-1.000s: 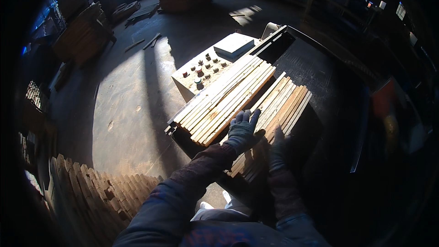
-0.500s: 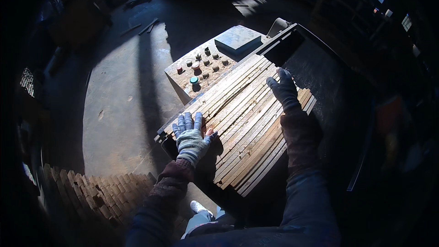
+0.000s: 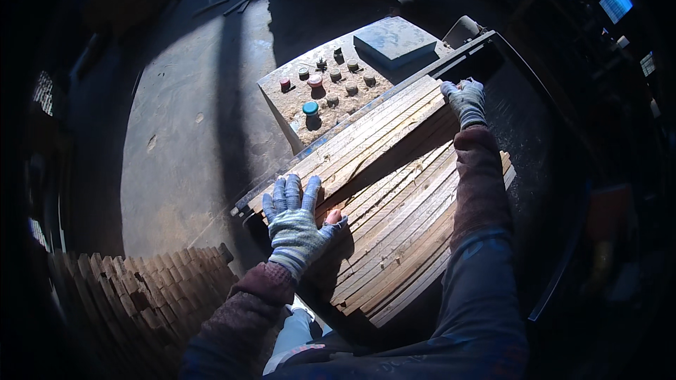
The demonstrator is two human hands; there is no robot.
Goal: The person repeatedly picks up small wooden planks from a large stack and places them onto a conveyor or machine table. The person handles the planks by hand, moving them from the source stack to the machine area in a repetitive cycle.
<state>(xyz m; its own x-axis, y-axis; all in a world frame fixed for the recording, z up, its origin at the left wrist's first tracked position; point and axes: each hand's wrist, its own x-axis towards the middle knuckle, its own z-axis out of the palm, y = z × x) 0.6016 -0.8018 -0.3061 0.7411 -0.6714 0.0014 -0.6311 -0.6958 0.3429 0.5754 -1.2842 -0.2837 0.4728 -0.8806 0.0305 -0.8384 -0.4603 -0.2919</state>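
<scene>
Long wooden strips lie side by side on a dark machine bed in front of me, split into a far bundle (image 3: 373,134) and a near bundle (image 3: 401,239) with a dark gap between. My left hand (image 3: 292,225), in a striped knit glove, rests with fingers spread on the left ends of the far strips; its thumb tip is bare. At the far bundle's right end, my right hand (image 3: 466,102), gloved alike, has its fingers curled over the strip ends. Its palm and the exact grip are partly hidden.
Beyond the strips stands a dusty control panel (image 3: 282,116) with several round knobs, one of them green (image 3: 310,108). A flat grey box (image 3: 396,43) sits on it. A metal rail (image 3: 461,55) borders the bed. Stacked wood pieces (image 3: 158,285) stand at lower left.
My right hand has moved to the far bundle's end and its fingers have curled. The gap between the two bundles has widened. My left hand stays spread on the strips.
</scene>
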